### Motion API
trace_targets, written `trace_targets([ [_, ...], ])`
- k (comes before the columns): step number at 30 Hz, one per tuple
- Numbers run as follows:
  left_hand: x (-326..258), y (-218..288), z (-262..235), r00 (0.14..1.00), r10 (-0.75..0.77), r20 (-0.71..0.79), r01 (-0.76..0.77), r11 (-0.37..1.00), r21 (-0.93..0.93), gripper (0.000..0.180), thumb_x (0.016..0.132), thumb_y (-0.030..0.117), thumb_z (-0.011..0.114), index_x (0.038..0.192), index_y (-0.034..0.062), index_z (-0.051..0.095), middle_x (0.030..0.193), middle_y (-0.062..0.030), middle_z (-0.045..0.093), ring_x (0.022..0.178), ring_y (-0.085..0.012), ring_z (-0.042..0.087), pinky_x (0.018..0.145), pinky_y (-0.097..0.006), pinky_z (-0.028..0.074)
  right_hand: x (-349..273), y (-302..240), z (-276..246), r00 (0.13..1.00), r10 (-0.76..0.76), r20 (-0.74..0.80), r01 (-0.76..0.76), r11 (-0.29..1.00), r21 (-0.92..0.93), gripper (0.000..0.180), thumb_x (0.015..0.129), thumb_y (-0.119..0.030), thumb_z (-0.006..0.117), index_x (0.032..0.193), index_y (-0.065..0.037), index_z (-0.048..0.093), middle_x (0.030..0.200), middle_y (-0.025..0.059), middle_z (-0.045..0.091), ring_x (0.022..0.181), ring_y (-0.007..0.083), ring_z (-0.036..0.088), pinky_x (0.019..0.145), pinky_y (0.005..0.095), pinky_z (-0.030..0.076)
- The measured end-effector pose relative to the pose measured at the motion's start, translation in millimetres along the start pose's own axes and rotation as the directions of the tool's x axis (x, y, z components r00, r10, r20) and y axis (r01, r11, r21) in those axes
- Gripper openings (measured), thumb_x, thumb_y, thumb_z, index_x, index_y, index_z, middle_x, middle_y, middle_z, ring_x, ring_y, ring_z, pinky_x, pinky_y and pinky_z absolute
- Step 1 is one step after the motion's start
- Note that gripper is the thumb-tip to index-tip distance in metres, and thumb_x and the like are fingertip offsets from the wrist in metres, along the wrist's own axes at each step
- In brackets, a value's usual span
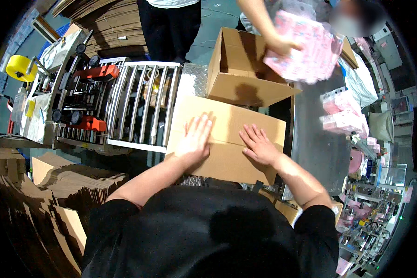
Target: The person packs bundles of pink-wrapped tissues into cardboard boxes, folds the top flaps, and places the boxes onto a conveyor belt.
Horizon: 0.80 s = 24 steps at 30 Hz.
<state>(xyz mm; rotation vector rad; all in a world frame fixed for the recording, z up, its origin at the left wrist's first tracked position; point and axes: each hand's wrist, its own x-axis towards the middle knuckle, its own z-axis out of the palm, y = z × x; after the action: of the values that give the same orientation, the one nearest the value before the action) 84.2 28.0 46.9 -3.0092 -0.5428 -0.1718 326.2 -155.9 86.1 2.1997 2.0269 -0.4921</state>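
Note:
A closed cardboard box (227,155) lies right in front of me, its top flaps meeting along a seam. Flat on its left part rests my left hand (195,141), fingers stretched forward. My right hand (258,146) presses on the right part with its fingers spread. Just beyond stands an open cardboard box (245,88), its inside partly in shadow. Over that box's right side, a co-worker's hand (282,45) holds a bundle of pink patterned packages (310,48).
A roller conveyor (146,104) with a red-and-black carton-sealing machine (95,97) stands at left. Flattened cardboard (69,185) is stacked lower left. On the right, a dark conveyor belt (310,148) runs beside pink packages (343,113). Another person's dark-trousered legs (169,30) show at the back.

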Motion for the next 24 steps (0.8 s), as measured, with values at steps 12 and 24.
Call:
trace_targets([
  [12,-27.0,-236.2,8.9,0.561,-0.025,0.827,0.803,-0.226,-0.552,0.093,0.088,0.077,0.023,0.149,0.0075,0.027,0.147,-0.0154,0.040,0.133,-0.0264,0.043,0.109,-0.050,0.033,54.3,-57.6,91.1,0.853,0.461,0.244,0.070,-0.565,0.822,0.071,0.088,-0.023,0.066,0.146,-0.003,0.029,0.142,0.0168,0.044,0.129,0.0249,0.044,0.107,0.0368,0.037],
  [24,13.6,-113.8,7.2,0.795,0.139,0.591,0.578,0.123,-0.807,0.113,0.079,0.084,0.037,0.151,0.0002,0.012,0.156,-0.0213,0.018,0.145,-0.0358,0.013,0.116,-0.044,0.019,121.0,-139.1,4.0,0.966,0.180,0.184,-0.243,0.399,0.884,0.068,0.092,-0.024,0.055,0.144,0.006,0.024,0.142,0.0294,0.038,0.125,0.0360,0.047,0.102,0.0413,0.043],
])
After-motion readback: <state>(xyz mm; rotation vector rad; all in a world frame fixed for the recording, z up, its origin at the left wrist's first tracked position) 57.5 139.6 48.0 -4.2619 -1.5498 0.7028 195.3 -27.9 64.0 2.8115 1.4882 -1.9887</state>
